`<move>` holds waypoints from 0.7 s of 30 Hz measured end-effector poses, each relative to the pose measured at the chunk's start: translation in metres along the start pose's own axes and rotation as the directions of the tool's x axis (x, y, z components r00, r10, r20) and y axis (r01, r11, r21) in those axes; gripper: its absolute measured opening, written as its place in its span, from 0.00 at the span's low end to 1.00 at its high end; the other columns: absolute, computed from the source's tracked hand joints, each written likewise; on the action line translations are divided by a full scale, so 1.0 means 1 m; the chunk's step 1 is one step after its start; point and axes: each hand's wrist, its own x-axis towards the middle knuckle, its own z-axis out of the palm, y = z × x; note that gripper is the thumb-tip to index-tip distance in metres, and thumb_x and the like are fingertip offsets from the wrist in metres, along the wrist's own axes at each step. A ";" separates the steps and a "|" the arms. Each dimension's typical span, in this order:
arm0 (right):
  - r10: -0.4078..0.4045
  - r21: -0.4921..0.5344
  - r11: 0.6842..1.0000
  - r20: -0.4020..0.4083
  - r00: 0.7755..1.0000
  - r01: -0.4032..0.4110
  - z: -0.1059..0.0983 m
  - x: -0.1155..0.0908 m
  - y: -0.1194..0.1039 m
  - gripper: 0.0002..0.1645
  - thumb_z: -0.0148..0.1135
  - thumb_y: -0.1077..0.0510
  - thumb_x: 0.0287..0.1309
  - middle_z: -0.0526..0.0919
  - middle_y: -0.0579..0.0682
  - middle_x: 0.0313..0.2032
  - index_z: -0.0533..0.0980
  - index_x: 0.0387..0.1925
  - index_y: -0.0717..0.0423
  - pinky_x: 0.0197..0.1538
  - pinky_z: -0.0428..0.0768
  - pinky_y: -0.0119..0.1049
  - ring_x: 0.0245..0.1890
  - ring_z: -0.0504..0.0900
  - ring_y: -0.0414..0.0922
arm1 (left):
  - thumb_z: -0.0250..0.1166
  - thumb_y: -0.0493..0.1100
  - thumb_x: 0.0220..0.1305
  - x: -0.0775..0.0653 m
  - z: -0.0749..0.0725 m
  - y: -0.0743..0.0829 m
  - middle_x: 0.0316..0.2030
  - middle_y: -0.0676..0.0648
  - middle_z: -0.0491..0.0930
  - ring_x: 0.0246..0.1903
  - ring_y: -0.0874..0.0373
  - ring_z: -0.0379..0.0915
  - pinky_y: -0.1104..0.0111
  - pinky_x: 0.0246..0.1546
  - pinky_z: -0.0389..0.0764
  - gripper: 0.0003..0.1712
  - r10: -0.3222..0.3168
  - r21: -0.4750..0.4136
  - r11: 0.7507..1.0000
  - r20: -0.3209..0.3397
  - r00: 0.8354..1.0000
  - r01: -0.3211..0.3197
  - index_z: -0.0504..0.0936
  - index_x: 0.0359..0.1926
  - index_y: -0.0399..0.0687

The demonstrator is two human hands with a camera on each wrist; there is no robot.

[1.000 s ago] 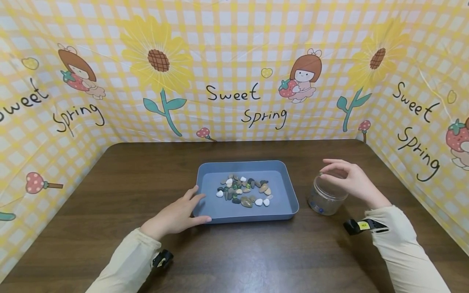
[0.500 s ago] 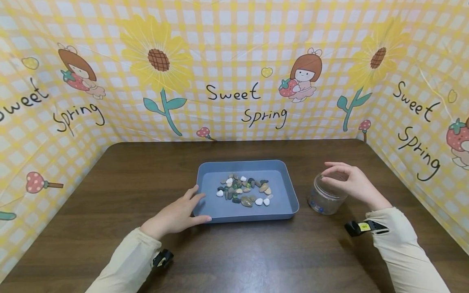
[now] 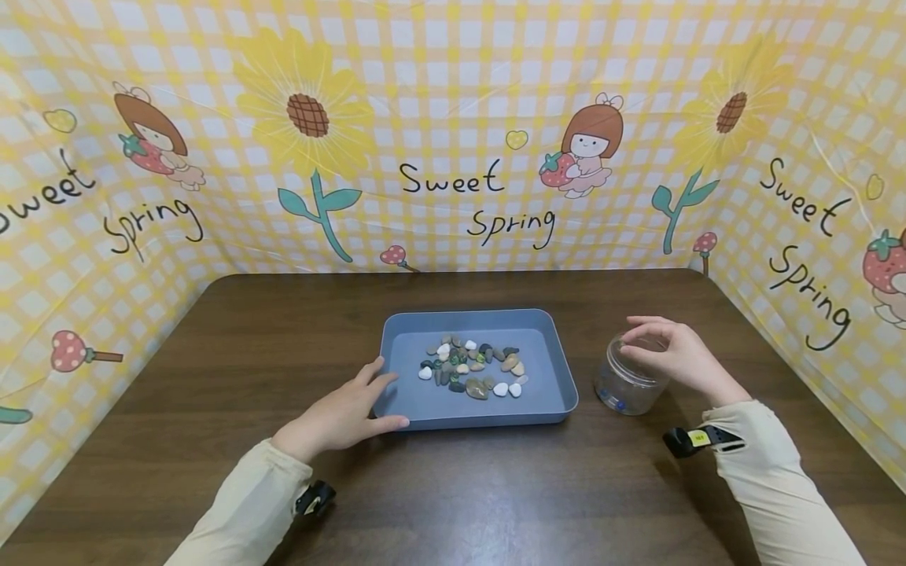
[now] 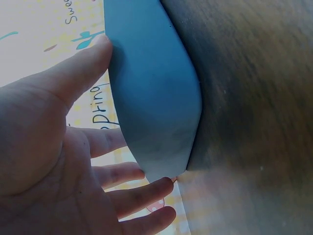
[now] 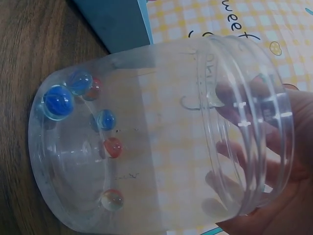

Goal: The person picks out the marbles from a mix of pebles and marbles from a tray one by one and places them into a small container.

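In the head view a blue-grey tray point(image 3: 488, 419) of mixed pebbles point(image 3: 477, 389) and green glass pieces lies on the brown table. My left hand point(image 3: 340, 414) rests on its near left corner, fingers spread; in the left wrist view the thumb point(image 4: 95, 55) touches the tray's rim. Right of the tray stands a lidless clear jar point(image 3: 628, 385). My right hand point(image 3: 675, 358) is over its mouth, fingers loosely bent. Seen through the jar wall in the right wrist view, the fingertips hold nothing that I can make out. Blue marbles point(image 5: 58, 103) and red marbles point(image 5: 113, 147) lie at the jar's bottom.
A yellow checked cloth point(image 3: 453, 94) with printed flowers and figures stands as a wall behind and at both sides of the table point(image 3: 453, 495). A narrow strip of table separates the tray from the jar.
Over the last second my right hand has sunk slightly at the jar's mouth, and its fingertips have shifted a little to the right. The left hand and the tray have stayed put.
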 end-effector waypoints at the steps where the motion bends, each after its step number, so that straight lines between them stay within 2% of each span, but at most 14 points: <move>1: 0.002 -0.007 1.000 -0.001 1.000 -0.002 0.001 0.000 0.001 0.14 0.64 0.55 0.56 0.70 0.66 0.61 0.80 0.39 0.62 0.61 0.65 0.59 0.61 0.67 0.66 | 0.59 0.64 0.59 0.000 0.000 0.000 0.70 0.32 0.50 0.64 0.35 0.60 0.46 0.57 0.70 0.44 0.001 -0.001 1.000 0.000 1.000 -0.001 0.62 0.67 0.41; 6: 0.010 -0.036 0.999 -0.018 1.000 -0.010 0.004 0.002 0.002 0.14 0.65 0.55 0.56 0.72 0.65 0.60 0.80 0.39 0.61 0.60 0.69 0.55 0.60 0.70 0.65 | 0.59 0.64 0.59 0.000 0.000 0.000 0.70 0.32 0.50 0.64 0.35 0.60 0.45 0.56 0.70 0.44 0.002 -0.005 1.000 0.000 1.000 -0.002 0.62 0.67 0.40; 8: 0.009 -0.045 0.999 -0.028 1.000 -0.011 0.004 0.002 0.001 0.13 0.65 0.55 0.55 0.73 0.64 0.59 0.81 0.38 0.60 0.59 0.73 0.44 0.59 0.72 0.63 | 0.59 0.64 0.59 -0.001 -0.001 0.000 0.70 0.32 0.50 0.64 0.35 0.61 0.45 0.56 0.70 0.44 0.003 -0.006 1.000 0.001 1.000 -0.003 0.62 0.67 0.40; 12: -0.007 -0.050 0.999 -0.039 0.999 0.005 0.004 0.001 -0.001 0.13 0.65 0.55 0.55 0.74 0.65 0.57 0.81 0.37 0.61 0.56 0.73 0.29 0.57 0.74 0.63 | 0.59 0.64 0.59 -0.001 -0.001 0.001 0.70 0.32 0.49 0.64 0.35 0.61 0.46 0.56 0.70 0.44 0.001 -0.007 1.000 0.001 1.000 -0.001 0.62 0.67 0.40; 16: -0.015 -0.056 0.998 -0.046 0.999 0.012 0.004 0.002 0.001 0.12 0.66 0.56 0.55 0.75 0.64 0.57 0.82 0.37 0.60 0.54 0.70 0.22 0.57 0.74 0.63 | 0.59 0.64 0.59 -0.001 0.000 0.001 0.70 0.32 0.49 0.64 0.35 0.60 0.46 0.56 0.70 0.44 0.001 -0.008 1.000 0.000 1.000 -0.001 0.62 0.67 0.40; 18: -0.015 -0.063 0.998 -0.047 0.999 0.012 0.004 0.002 0.001 0.12 0.66 0.55 0.55 0.75 0.63 0.57 0.82 0.37 0.59 0.55 0.71 0.25 0.58 0.74 0.62 | 0.59 0.64 0.59 -0.001 0.000 0.000 0.70 0.32 0.49 0.64 0.35 0.60 0.46 0.56 0.70 0.44 0.001 -0.008 1.000 -0.001 1.000 -0.001 0.62 0.67 0.40; 21: -0.021 -0.066 0.998 -0.051 0.998 0.018 0.002 0.002 -0.002 0.12 0.65 0.55 0.55 0.75 0.63 0.57 0.82 0.37 0.58 0.58 0.73 0.42 0.58 0.73 0.63 | 0.59 0.64 0.59 -0.001 0.000 0.000 0.70 0.32 0.49 0.64 0.35 0.60 0.46 0.56 0.70 0.44 0.007 -0.008 1.000 -0.002 1.000 -0.007 0.62 0.67 0.40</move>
